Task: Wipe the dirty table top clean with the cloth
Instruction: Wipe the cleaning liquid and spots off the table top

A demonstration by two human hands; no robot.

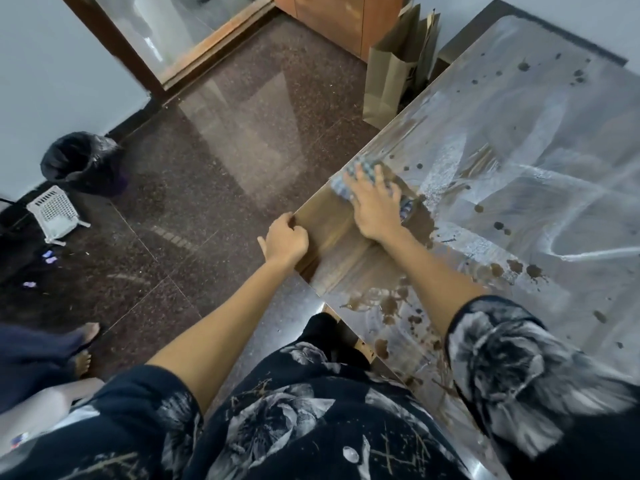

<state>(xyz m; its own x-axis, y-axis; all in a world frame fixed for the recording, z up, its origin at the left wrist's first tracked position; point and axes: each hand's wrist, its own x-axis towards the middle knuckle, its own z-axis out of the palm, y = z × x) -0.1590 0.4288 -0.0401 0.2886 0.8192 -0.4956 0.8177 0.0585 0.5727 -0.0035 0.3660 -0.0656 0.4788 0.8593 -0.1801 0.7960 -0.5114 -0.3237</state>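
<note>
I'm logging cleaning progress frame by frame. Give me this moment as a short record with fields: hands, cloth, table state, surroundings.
right hand: right hand pressed flat on the cloth
left hand: left hand grips the table edge
cloth: checked, at the table's left edge
table top: table top carries brown spills, splatters and whitish wipe streaks
floor: paper bags, black bin, white basket
</note>
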